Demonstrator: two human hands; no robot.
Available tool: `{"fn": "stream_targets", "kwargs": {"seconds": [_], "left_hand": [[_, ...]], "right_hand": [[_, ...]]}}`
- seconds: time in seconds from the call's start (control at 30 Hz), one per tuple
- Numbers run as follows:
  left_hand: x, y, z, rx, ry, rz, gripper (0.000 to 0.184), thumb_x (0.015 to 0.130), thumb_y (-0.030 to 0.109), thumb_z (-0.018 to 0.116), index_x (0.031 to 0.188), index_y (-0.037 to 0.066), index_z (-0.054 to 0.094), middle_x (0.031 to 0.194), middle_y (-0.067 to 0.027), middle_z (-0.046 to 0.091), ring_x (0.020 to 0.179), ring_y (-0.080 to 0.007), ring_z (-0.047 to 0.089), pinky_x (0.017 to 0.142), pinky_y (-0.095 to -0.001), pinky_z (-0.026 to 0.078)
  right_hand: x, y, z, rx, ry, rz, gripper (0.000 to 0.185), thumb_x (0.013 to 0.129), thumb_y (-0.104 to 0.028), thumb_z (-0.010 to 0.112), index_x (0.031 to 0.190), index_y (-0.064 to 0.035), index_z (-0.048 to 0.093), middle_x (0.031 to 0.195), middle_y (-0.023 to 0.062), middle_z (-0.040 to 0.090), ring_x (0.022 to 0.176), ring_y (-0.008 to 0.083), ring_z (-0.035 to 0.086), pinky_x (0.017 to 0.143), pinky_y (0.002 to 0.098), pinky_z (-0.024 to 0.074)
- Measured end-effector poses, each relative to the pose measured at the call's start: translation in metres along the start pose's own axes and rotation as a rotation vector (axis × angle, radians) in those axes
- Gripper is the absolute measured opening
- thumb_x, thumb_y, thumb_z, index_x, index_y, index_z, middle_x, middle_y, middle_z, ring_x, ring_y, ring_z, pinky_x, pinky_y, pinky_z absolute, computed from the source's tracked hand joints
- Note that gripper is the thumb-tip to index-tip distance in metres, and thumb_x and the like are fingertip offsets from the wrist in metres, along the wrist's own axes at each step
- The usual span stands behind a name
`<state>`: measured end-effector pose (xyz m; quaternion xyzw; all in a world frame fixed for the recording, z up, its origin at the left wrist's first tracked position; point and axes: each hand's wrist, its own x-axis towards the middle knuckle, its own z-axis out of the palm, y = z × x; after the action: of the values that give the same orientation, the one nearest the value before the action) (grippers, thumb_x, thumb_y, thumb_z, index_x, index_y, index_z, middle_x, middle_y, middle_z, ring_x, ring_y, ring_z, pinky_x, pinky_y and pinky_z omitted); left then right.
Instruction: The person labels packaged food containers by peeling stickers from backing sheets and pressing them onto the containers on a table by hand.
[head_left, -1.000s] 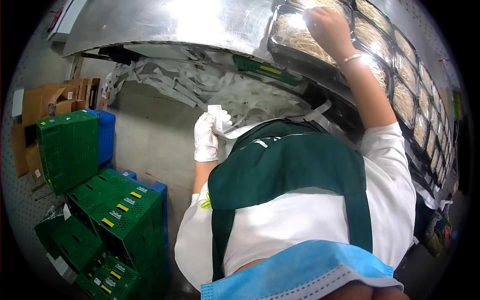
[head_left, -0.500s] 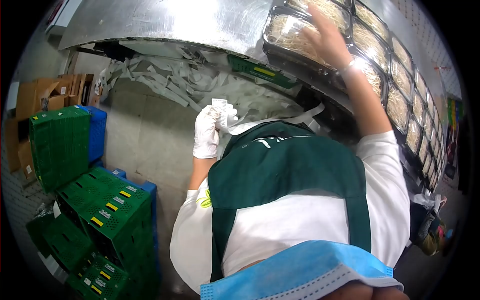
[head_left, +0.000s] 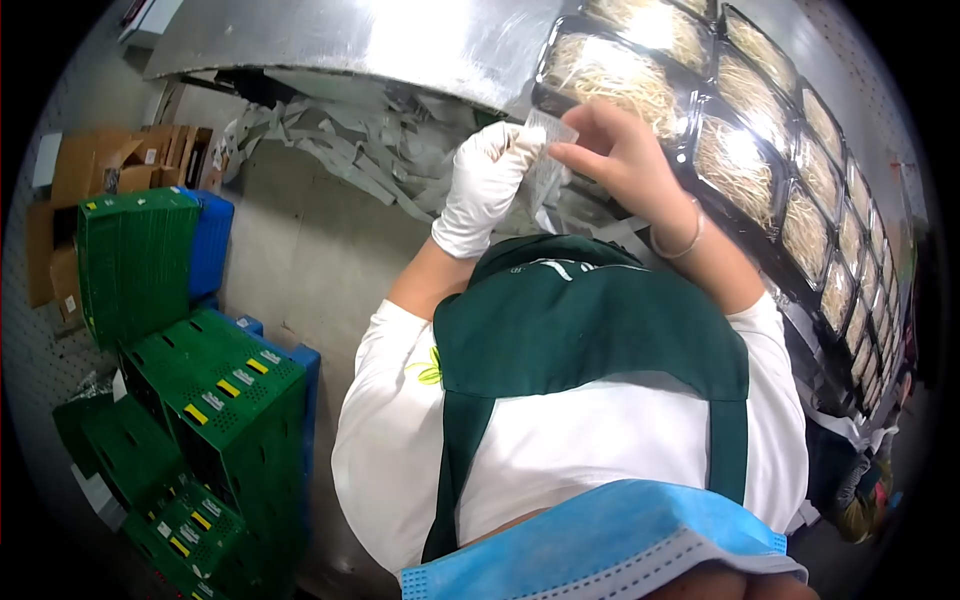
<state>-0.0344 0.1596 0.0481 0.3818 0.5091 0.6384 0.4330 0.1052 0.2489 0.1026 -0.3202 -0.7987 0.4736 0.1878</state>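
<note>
My left hand, in a white glove, is closed on a strip of white printed labels at the table's near edge. The bare right hand, with a band at the wrist, reaches the strip from the right; its thumb and index finger are near the top label, and whether they grip it I cannot tell. Just beyond the right hand lies a black tray of pale sprouts under a clear cover. Another covered sprout tray sits to the right of that hand.
Rows of similar trays run along the right side of the metal table. Crumpled white strips lie below its edge. Stacked green crates, a blue crate and cardboard boxes stand at the left.
My left hand has moved up and right with the label strip. The right hand has left the front sprout tray and come down to the strip.
</note>
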Motion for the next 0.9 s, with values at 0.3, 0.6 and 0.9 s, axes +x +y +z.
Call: {"fn": "stream_targets", "kwargs": {"seconds": [0.3,0.6,0.9], "left_hand": [[-0.023,0.009,0.025,-0.339,-0.578,-0.534,0.028,0.087,0.007,0.047,0.114,0.002,0.046,0.085,-0.0045,0.057,0.070,-0.0055,0.049,0.061,-0.0183,0.041],[-0.011,-0.012,0.003,-0.482,-0.326,-0.259,0.026,0.087,0.012,0.047,0.109,-0.001,0.048,0.095,-0.0150,0.060,0.073,-0.0187,0.061,0.061,-0.0261,0.050],[0.031,-0.007,0.051,-0.408,0.161,0.014,0.011,0.083,0.011,0.057,0.076,0.003,0.053,0.070,-0.0068,0.060,0.055,-0.0097,0.056,0.049,-0.0215,0.047]], "right_hand": [[0.129,0.096,-0.122,-0.163,0.357,0.051,0.021,0.078,-0.024,0.055,0.073,-0.0037,0.057,0.059,0.0067,0.052,0.056,0.0192,0.049,0.055,0.0334,0.0429],[0.136,0.063,-0.125,-1.193,0.381,0.363,0.042,0.081,-0.037,0.050,0.102,-0.0003,0.053,0.090,0.0123,0.061,0.085,0.0247,0.059,0.077,0.0325,0.0446],[0.023,0.010,-0.061,-0.046,-0.074,-0.349,0.018,0.072,-0.017,0.066,0.084,-0.0053,0.059,0.075,0.0065,0.059,0.074,0.0185,0.057,0.069,0.0279,0.0461]]}}
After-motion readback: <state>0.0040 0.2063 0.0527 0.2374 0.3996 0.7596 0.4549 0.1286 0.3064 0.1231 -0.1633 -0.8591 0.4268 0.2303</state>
